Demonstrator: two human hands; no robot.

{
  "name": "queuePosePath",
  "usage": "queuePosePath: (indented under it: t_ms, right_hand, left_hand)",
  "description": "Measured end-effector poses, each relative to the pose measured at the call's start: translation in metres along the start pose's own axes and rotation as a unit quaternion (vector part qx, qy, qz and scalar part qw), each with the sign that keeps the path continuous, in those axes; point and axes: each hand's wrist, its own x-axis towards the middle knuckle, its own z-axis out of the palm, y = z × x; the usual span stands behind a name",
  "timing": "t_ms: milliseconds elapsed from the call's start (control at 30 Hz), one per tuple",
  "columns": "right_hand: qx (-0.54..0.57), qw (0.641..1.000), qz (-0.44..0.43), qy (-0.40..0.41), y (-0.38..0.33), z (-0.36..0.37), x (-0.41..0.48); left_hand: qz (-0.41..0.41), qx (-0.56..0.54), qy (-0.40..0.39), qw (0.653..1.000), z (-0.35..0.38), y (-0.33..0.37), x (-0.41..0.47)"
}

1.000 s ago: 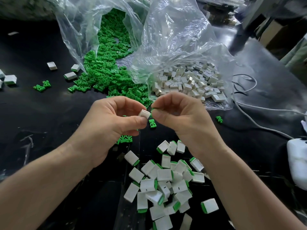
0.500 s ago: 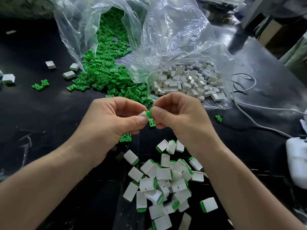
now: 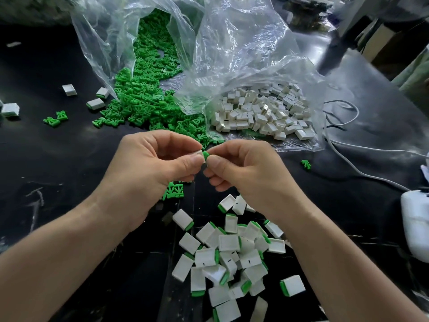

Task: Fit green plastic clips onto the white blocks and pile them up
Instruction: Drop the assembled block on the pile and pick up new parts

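My left hand pinches a small white block between thumb and fingers above the black table. My right hand pinches a green clip and holds it against the block's end. Most of the block is hidden by my fingers. Below my hands lies a pile of white blocks with green clips fitted. A heap of loose green clips spills from a clear bag at the back, and loose white blocks lie in a second clear bag to its right.
A few green clips lie under my left hand and one green clip to the right. Stray blocks sit at the far left. White cables and a white device are at the right edge.
My hands came together: the right hand brought the green clip up against the white block held by the left. Both hands shifted slightly toward each other.
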Motion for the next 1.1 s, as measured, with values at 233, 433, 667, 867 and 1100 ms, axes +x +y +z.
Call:
queuePosePath:
  t_ms: [233,433,667,867,1100]
  right_hand:
    - [0.016,1.0,0.021,0.012,0.004,0.004,0.002]
    - [-0.014,1.0,0.0,0.01,0.007,0.005,0.003]
    - [-0.043,0.999,0.003,0.022,0.007,0.007,0.001]
    - [-0.075,0.997,-0.014,0.027,0.006,0.008,0.0]
    - [-0.2,0.976,-0.077,-0.038,-0.001,-0.009,-0.003]
  left_hand:
    - [-0.003,-0.001,-0.011,1.0,0.001,0.0,0.001]
    - [-0.001,-0.002,-0.016,1.0,-0.001,0.001,0.0]
    - [-0.006,0.0,-0.022,1.0,-0.001,0.004,-0.001]
    - [-0.001,0.001,-0.019,1.0,-0.001,0.005,-0.001]
    - [0.016,0.039,-0.055,0.998,-0.002,0.006,-0.002]
